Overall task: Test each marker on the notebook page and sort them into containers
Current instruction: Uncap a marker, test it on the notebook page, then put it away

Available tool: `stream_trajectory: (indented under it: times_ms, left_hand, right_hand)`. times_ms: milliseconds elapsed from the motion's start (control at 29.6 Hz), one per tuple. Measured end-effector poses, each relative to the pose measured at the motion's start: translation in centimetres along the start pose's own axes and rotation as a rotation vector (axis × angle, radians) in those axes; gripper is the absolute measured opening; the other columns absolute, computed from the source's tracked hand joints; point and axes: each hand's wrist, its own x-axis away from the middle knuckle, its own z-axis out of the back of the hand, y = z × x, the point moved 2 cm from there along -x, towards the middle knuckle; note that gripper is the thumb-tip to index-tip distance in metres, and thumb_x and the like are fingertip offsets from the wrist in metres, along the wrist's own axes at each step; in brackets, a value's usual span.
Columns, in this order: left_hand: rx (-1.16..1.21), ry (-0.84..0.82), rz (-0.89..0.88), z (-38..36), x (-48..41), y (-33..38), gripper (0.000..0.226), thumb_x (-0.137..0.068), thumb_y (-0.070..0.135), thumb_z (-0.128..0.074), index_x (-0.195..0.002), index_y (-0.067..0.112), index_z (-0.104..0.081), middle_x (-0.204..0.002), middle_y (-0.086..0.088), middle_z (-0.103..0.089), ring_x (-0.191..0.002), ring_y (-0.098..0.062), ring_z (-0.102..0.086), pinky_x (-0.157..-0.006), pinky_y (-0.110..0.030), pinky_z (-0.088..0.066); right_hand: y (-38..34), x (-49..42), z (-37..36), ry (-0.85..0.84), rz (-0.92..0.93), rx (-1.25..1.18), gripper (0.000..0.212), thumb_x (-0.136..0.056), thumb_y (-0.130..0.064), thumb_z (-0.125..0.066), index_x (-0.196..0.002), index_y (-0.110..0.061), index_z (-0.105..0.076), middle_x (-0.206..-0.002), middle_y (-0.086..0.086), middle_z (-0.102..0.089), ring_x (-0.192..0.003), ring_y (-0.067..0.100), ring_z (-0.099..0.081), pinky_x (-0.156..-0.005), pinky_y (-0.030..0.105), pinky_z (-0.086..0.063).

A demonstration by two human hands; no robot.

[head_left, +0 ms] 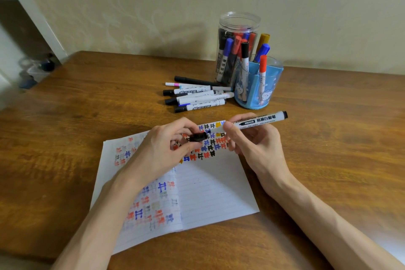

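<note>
Head view: above the notebook (210,190) near the tabletop's front edge, left hand (162,151) pinches a black cap (198,136); right hand (249,140) pinches the marker (258,121).

Home desk, wooden table (65,129), patterned wallpaper (131,6), cartoon pen holder (254,92)

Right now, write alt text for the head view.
The left hand pinches a black marker cap and the right hand holds the uncapped white marker above an open lined notebook. Behind: loose markers, a clear plastic jar, a blue cup.
</note>
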Motion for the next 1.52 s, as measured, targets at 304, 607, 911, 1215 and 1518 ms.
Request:
stream_trajectory:
  times_ms: [304, 607, 911, 1215, 1518]
  left_hand:
    - [-0.031, -0.026, -0.057, 0.0, -0.1, 0.4, 0.023, -0.089, 0.035, -0.073, -0.112, 0.036, -0.068, -0.102, 0.023, -0.071, -0.105, -0.001, -0.067, -0.081, -0.023, -0.056]
    - [0.099, 0.051, -0.105, -0.8, 0.1, 1.8, 0.03, -0.094, 0.025, -0.066, -0.121, 0.016, -0.076, -0.09, 0.014, -0.075, -0.088, -0.007, -0.073, -0.073, -0.015, -0.055]
    - [0.11, 0.024, -0.065, -0.3, 0.0, 1.4, 0.025, -0.093, 0.028, -0.067, -0.117, 0.027, -0.074, -0.096, 0.018, -0.074, -0.097, -0.009, -0.071, -0.079, -0.02, -0.057]
    - [0.202, 0.064, 0.098, 1.4, -0.4, 1.3, 0.017, -0.09, 0.034, -0.071, -0.107, 0.036, -0.07, -0.103, 0.026, -0.073, -0.103, 0.002, -0.068, -0.078, -0.014, -0.056]
    - [0.323, 0.18, -0.031, 2.1, -5.3, 7.0, 0.019, -0.098, 0.016, -0.068, -0.117, 0.018, -0.072, -0.106, 0.005, -0.076, -0.1, -0.009, -0.073, -0.076, -0.023, -0.061]
  right_hand:
    - [0.1, 0.0, -0.5, -0.133, -0.009, -0.005, 0.017, -0.092, -0.014, -0.078, -0.107, -0.007, -0.074, -0.084, -0.001, -0.078, -0.074, 0.012, -0.075, -0.065, 0.021, -0.057]
    - [0.0, 0.4, 0.0, -0.061, 0.084, -0.026, 0.013, -0.1, -0.009, -0.066, -0.105, -0.004, -0.077, -0.084, 0.015, -0.077, -0.074, 0.03, -0.074, -0.072, 0.027, -0.061]
    - [0.3, 0.2, -0.7, -0.106, 0.033, -0.064, 0.019, -0.097, -0.016, -0.069, -0.111, -0.005, -0.077, -0.085, 0.007, -0.078, -0.08, 0.021, -0.074, -0.078, 0.031, -0.062]
    - [0.2, -1.1, 2.3, 0.065, -0.221, -0.109, 0.024, -0.084, -0.03, -0.082, -0.104, -0.018, -0.077, -0.096, -0.004, -0.08, -0.099, 0.015, -0.076, -0.09, 0.047, -0.063]
    - [0.5, -2.6, 3.9, 0.215, -0.081, 0.047, 0.02, -0.092, -0.024, -0.079, -0.112, -0.024, -0.078, -0.108, -0.012, -0.078, -0.107, 0.01, -0.073, -0.096, 0.039, -0.062]
